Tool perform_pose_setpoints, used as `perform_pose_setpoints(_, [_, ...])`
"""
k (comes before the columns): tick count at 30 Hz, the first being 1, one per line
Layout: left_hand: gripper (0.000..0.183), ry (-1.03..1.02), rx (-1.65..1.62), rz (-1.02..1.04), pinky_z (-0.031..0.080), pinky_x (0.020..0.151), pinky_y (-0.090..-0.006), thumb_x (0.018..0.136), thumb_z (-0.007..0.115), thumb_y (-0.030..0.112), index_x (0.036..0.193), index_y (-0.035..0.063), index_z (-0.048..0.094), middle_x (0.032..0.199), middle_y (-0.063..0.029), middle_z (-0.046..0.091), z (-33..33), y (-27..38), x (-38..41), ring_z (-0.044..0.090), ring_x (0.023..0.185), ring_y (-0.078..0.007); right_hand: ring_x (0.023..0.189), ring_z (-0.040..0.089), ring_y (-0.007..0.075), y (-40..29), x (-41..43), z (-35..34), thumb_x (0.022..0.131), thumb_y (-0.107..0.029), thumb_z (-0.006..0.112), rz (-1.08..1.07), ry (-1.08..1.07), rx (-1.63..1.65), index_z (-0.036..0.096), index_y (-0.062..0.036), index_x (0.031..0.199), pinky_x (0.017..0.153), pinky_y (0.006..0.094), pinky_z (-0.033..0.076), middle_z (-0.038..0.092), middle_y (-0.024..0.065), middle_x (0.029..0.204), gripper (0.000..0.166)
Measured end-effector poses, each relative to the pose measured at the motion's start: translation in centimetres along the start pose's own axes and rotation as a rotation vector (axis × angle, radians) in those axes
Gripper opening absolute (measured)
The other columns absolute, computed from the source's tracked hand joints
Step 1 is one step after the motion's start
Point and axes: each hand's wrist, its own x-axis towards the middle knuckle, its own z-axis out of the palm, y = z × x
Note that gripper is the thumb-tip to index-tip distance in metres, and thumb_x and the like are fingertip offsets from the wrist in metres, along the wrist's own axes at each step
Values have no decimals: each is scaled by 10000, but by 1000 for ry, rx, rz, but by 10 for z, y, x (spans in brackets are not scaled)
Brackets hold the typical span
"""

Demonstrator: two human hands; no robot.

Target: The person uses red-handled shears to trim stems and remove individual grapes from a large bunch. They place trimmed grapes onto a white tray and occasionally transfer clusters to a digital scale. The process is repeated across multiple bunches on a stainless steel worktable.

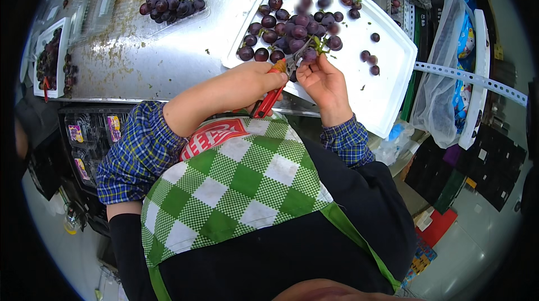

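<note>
My left hand (269, 80) grips red-handled snips (269, 100). Their metal blades point away from me into a bunch of dark purple grapes (300, 31). My right hand (322, 78) pinches the green stem (321, 44) and a grape at the bunch's near end, close beside the blades. The bunch lies in a white foam tray (389, 90) among many loose grapes. Several single grapes (370, 57) lie apart on the tray's right side. Whether the blades touch a stem is hard to tell.
On the metal table (168, 65), an open clear plastic container (198, 15) holds another grape bunch (172, 1). A smaller foam box (63, 48) with grapes stands far left, a red-handled tool (46, 88) at its edge. Packed containers (94, 132) sit below. A perforated metal strip (471, 76) crosses at right.
</note>
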Motion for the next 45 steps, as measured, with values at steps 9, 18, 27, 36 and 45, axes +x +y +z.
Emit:
perform_pose_setpoints(9, [322, -18, -42, 43, 514, 581, -272, 1008, 437, 299, 1123, 10, 522, 901, -90, 647, 5, -1, 3, 615, 656, -135, 927, 560, 216, 4, -1, -2, 970, -139, 510, -1, 24, -30, 548, -12, 1098, 810, 355, 480, 594, 95, 1021, 185])
perform_pose_setpoints(18, [282, 67, 65, 59, 492, 536, -275, 1002, 447, 262, 1051, -5, 523, 793, -82, 608, 6, -12, 13, 581, 575, -143, 884, 575, 192, 8, 2, -6, 973, -139, 517, -50, 63, -75, 547, -13, 1075, 761, 339, 496, 592, 87, 977, 164])
perform_pose_setpoints(27, [285, -11, 16, 31, 476, 536, -269, 997, 448, 273, 990, 5, 545, 782, -67, 612, -10, -5, -9, 574, 574, -130, 874, 583, 199, -16, -3, -17, 967, -143, 523, 11, 42, -109, 552, -5, 1112, 759, 336, 496, 606, 98, 997, 202])
perform_pose_setpoints(36, [209, 218, 109, 79, 446, 535, -240, 983, 469, 243, 988, 41, 520, 754, -28, 584, -78, -52, -90, 547, 611, -93, 759, 552, 158, -41, -25, -18, 937, -113, 526, -11, 73, -451, 574, 4, 1036, 648, 279, 466, 605, 75, 876, 160])
perform_pose_setpoints(45, [290, 550, 664, 56, 462, 673, -382, 934, 544, 249, 1047, -18, 535, 804, -197, 608, -91, -105, -99, 584, 710, -314, 786, 570, 161, -42, -16, -8, 942, -113, 521, 29, -4, -400, 565, 2, 1053, 657, 288, 480, 618, 76, 934, 166])
